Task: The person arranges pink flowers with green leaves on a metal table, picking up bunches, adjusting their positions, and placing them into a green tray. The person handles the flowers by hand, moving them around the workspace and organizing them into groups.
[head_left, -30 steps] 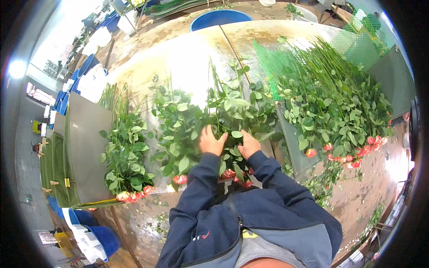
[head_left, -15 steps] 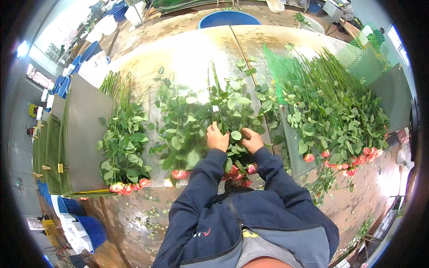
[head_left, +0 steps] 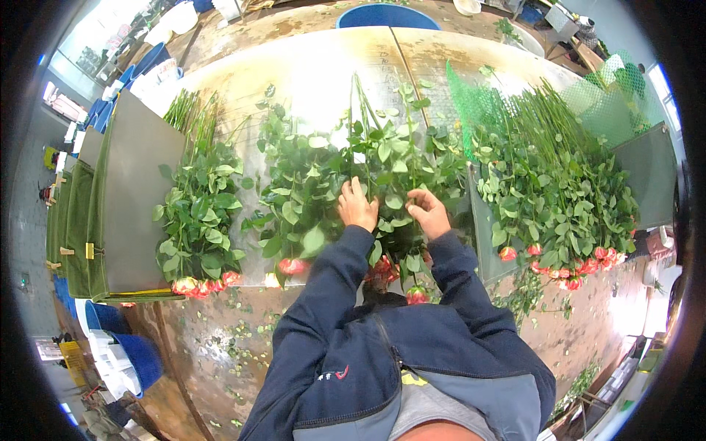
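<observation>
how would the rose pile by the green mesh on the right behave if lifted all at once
The rose pile would probably hold fairly stiff lengthwise, since its stems look long and straight. It may snag and shed a little, as the leaves overlap thickly. The blooms, crowded at the near end, could bruise if knocked.

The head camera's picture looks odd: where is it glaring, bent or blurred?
Head view: glare whites out the middle of the tabletop toward its far side; head view: that far edge bows into an arch, with black around the picture; head view: a pale leaf by the left sleeve looks soft, perhaps blurred.
</observation>
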A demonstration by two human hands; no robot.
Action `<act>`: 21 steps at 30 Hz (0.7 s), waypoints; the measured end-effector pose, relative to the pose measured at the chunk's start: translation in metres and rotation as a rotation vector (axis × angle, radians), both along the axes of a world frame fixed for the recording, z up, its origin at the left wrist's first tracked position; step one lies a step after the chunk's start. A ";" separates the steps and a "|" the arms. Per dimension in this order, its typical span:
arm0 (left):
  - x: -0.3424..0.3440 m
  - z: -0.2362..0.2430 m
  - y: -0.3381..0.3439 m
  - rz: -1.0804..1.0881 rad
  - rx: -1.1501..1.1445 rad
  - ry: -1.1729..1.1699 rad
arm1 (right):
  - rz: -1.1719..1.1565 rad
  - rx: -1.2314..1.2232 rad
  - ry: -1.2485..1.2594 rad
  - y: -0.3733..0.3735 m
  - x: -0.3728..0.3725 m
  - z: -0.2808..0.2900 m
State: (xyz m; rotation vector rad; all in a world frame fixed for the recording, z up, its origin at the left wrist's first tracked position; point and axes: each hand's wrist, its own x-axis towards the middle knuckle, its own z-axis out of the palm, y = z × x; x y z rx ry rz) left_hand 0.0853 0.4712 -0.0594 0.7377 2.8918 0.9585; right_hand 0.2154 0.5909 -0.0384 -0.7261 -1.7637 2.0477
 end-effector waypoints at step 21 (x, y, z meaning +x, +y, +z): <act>-0.014 -0.009 0.021 -0.142 -0.317 -0.011 | -0.126 -0.511 0.131 0.025 0.055 0.004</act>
